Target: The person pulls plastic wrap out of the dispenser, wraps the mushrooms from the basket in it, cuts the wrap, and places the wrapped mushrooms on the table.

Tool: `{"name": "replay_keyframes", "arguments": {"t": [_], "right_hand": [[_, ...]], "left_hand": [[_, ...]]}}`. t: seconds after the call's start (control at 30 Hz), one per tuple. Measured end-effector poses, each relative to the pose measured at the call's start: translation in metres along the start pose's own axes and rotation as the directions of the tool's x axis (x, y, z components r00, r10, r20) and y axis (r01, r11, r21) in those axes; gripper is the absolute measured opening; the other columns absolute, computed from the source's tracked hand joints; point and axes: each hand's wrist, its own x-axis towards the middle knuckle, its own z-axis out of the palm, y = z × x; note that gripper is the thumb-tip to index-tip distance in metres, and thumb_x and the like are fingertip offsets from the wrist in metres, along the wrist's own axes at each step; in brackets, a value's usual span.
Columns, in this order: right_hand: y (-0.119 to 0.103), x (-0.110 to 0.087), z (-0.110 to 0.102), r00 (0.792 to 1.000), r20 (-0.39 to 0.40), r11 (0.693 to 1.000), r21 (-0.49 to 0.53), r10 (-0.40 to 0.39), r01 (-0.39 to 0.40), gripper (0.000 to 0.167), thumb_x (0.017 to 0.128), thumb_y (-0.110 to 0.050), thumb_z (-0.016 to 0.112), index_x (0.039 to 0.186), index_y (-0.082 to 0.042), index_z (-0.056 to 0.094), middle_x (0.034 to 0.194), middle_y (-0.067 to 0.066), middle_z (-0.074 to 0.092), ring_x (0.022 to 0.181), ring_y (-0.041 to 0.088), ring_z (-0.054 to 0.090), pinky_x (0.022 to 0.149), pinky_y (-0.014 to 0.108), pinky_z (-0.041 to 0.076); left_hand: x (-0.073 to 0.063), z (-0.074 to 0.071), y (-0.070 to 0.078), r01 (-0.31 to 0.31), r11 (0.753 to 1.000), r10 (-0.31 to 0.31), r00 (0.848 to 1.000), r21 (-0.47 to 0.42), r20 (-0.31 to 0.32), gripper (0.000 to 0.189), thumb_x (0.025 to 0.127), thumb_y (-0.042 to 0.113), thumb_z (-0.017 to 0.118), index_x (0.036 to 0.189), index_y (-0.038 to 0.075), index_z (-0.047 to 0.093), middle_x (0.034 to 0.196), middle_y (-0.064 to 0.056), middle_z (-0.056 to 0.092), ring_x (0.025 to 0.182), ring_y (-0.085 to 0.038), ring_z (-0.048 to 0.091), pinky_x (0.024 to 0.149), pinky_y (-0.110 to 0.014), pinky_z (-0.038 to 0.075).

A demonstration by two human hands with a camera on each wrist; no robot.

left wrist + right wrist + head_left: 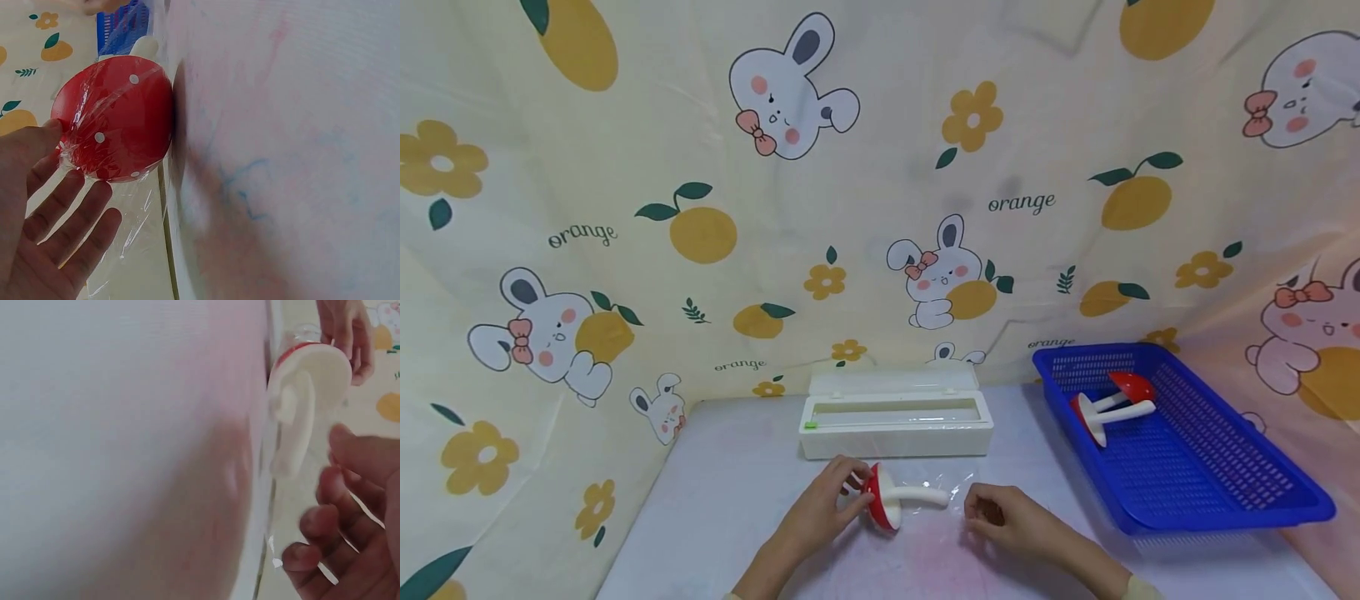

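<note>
I see the toy mushroom at lower centre of the head frame, its cap pinched by the left hand; the right hand is loosely curled, fingertips apart. I judge it light, rigid, slick under clear film; I'd grip the stem.

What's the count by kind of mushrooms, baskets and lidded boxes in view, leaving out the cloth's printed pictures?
Red-capped mushrooms: 3
Blue basket: 1
White lidded box: 1
Total: 5
</note>
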Motion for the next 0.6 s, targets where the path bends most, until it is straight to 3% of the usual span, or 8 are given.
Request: {"name": "replay_keyframes", "arguments": {"t": [0.2, 0.4, 0.53, 0.6], "right_hand": [[-0.006, 0.021, 0.006, 0.976, -0.199, 0.996, 0.03, 0.09, -0.086, 0.014, 0.099, -0.014, 0.079, 0.096, -0.016, 0.065, 0.079, -0.009, 0.059, 0.066, -0.002, 0.049, 0.055, 0.02, 0.045], [0.0, 0.041, 0.014, 0.905, -0.336, 0.963, 0.035, 0.262, -0.266, 0.021, 0.096, -0.01, 0.081, 0.09, -0.013, 0.062, 0.075, -0.008, 0.059, 0.065, 0.002, 0.052, 0.059, 0.02, 0.046], [0.005, 0.053, 0.019, 0.853, -0.387, 0.932, 0.049, 0.35, -0.36, 0.024, 0.093, -0.004, 0.083, 0.085, -0.012, 0.061, 0.071, -0.007, 0.061, 0.066, 0.003, 0.054, 0.062, 0.021, 0.047], [0.006, 0.057, 0.023, 0.837, -0.4, 0.921, 0.056, 0.374, -0.384, 0.025, 0.091, -0.002, 0.083, 0.083, -0.011, 0.061, 0.071, -0.006, 0.061, 0.067, 0.004, 0.055, 0.062, 0.021, 0.047]], "left_hand": [[0.001, 0.0, 0.0, 0.014, 1.0, -0.014, 1.0, -0.009, -0.002, 0.033, 0.101, 0.027, 0.079, 0.129, 0.026, 0.061, 0.123, 0.011, 0.061, 0.11, -0.012, 0.065, 0.096, -0.036, 0.061], [0.002, 0.001, 0.001, -0.004, 1.0, 0.004, 1.0, -0.013, -0.009, 0.033, 0.101, 0.027, 0.078, 0.128, 0.026, 0.061, 0.123, 0.01, 0.061, 0.11, -0.012, 0.066, 0.095, -0.036, 0.061], [0.002, 0.001, 0.003, -0.001, 1.0, 0.0, 1.0, -0.027, -0.008, 0.031, 0.101, 0.028, 0.078, 0.127, 0.025, 0.062, 0.123, 0.009, 0.061, 0.11, -0.013, 0.066, 0.095, -0.037, 0.061], [0.002, 0.0, 0.004, 0.009, 0.999, -0.009, 1.0, -0.03, -0.008, 0.032, 0.101, 0.029, 0.078, 0.127, 0.026, 0.062, 0.123, 0.01, 0.061, 0.11, -0.013, 0.066, 0.095, -0.037, 0.061]]}}
